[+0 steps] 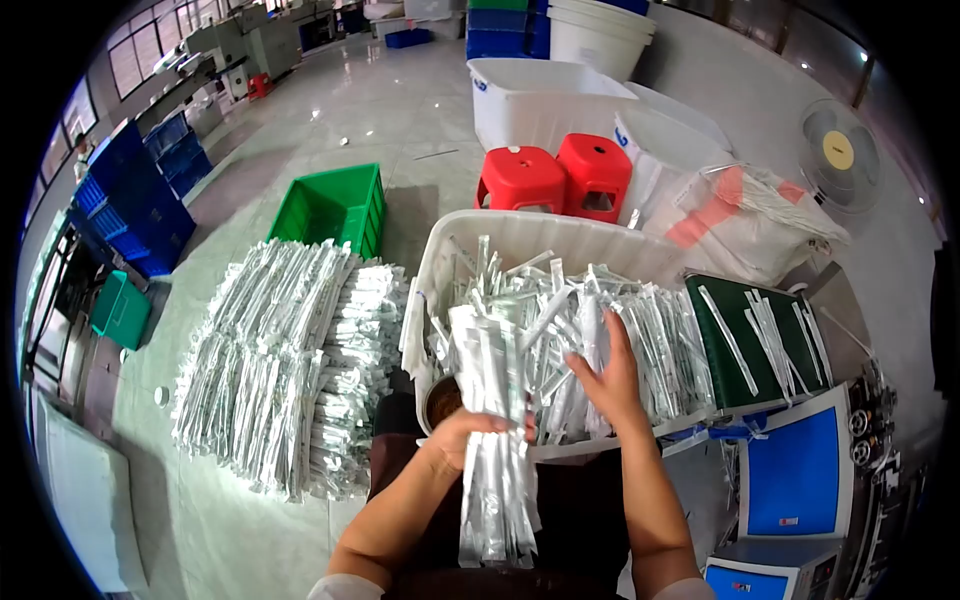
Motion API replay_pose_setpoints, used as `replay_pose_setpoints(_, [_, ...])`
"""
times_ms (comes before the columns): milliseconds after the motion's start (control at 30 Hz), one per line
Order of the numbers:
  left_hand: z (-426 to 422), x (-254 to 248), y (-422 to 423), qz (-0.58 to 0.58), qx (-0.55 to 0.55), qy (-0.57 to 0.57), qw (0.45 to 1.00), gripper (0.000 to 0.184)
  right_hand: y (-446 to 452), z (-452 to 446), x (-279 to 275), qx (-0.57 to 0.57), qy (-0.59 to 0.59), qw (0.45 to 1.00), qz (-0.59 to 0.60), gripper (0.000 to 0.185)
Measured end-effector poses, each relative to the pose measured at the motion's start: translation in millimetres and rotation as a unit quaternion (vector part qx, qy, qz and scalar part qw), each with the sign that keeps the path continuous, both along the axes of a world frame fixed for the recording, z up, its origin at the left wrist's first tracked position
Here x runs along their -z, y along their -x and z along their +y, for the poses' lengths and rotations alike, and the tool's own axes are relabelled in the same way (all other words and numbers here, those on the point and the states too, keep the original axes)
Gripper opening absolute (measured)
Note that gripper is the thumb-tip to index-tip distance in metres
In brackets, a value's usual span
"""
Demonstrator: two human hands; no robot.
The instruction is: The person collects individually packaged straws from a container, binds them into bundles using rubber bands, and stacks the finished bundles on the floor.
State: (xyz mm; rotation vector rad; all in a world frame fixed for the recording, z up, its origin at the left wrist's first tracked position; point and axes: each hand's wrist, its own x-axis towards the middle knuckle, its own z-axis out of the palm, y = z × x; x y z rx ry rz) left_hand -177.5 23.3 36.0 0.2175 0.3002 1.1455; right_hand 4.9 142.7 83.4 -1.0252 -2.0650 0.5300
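My left hand is wrapped round a bundle of long, slim silvery plastic packets, held upright above my lap. Open, with fingers stretched and thumb apart, my right hand is over the loose packets that fill a large white plastic tub. Whether its fingertips touch any packet I cannot tell. What is inside the packets cannot be made out. Beside the tub on the left, a wide stack of similar packets lies in neat rows.
A green crate stands behind the stack. Red stools and a white sack are behind the tub. At right, a dark green conveyor belt carries several packets above a blue-panelled machine. Blue crates stand at left.
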Motion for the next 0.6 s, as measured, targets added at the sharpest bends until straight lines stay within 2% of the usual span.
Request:
replay_pose_setpoints(33, [-5.1,6.5,-9.0,0.038,0.024,0.024,0.999,0.046,17.7,-0.9,-25.5,-0.099,-0.012,0.993,0.059,0.075])
replay_pose_setpoints(100, [-3.9,-5.5,-25.2,0.036,0.096,0.013,0.995,0.056,41.8,1.2,-44.6,-0.202,0.041,0.978,0.013,0.053])
replay_pose_setpoints(167, [-1.3,-7.4,-35.5,-0.051,0.150,-0.025,0.987,0.060,49.3,-0.4,-48.0,-0.314,0.130,0.938,-0.060,0.032])
replay_pose_setpoints(200, [-3.6,-3.8,-38.2,-0.084,0.173,-0.024,0.981,0.065,47.8,-6.6,-44.7,-0.291,0.144,0.945,-0.044,0.020])
replay_pose_setpoints(233, [-10.1,2.0,-41.5,-0.120,0.193,-0.023,0.973,0.071,42.0,-14.0,-41.9,-0.305,0.116,0.943,-0.057,0.019])
replay_pose_setpoints(300, [-29.5,9.4,-50.4,-0.214,0.191,-0.066,0.956,0.082,31.5,-33.9,-28.9,-0.347,0.156,0.925,-0.006,0.016])
replay_pose_setpoints(333, [-35.5,11.0,-52.1,-0.216,0.169,-0.050,0.960,0.085,33.3,-42.4,-24.7,-0.315,0.134,0.940,0.010,0.016])
replay_pose_setpoints(367, [-38.4,6.5,-51.3,-0.213,0.153,-0.035,0.964,0.083,35.4,-49.1,-21.1,-0.277,0.114,0.954,0.028,0.016])
replay_pose_setpoints(433, [-32.9,16.2,-46.5,-0.081,0.154,-0.051,0.983,0.073,44.8,-47.0,-9.2,-0.257,0.081,0.961,0.055,0.014])
replay_pose_setpoints(500, [-28.9,19.5,-41.8,0.044,0.088,-0.039,0.994,0.047,59.6,-44.1,2.7,-0.254,0.122,0.953,0.110,0.015])
replay_pose_setpoints(567, [-33.8,17.9,-30.2,0.067,0.028,0.014,0.997,0.043,80.8,-40.7,8.6,-0.270,0.208,0.928,0.153,0.027])
replay_pose_setpoints(600, [-39.0,13.6,-19.8,0.099,-0.011,0.029,0.995,0.038,101.1,-44.2,14.2,-0.230,0.292,0.893,0.255,0.027])
